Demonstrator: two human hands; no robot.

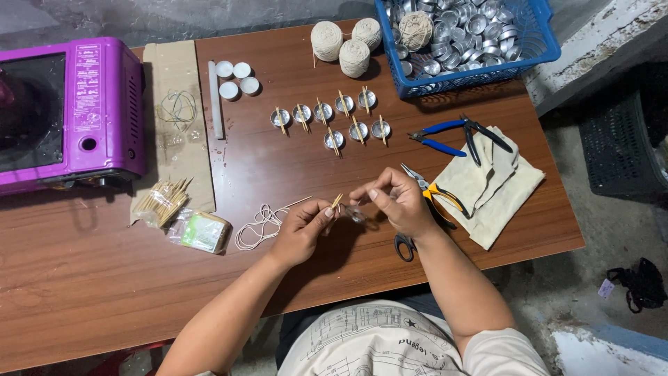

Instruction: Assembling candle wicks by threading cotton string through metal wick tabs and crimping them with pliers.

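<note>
hands meet over the table (pixel 292 167): left hand (pixel 303 230) pinches sticks (pixel 336 202), right hand (pixel 396 202) at three o'clock pinches a small cup (pixel 356 214).

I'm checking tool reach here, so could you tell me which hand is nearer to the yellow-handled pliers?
Right. The right hand lies right beside the yellow-handled pliers, overlapping them; the left hand sits farther off.

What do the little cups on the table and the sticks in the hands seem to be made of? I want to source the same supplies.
The little cups look like thin, shiny metal, probably aluminium: silvery with bright glints, like those heaped in the blue basket. The sticks, pinched by the left hand with the right hand beside, look like pale, matte wood or bamboo.
</note>
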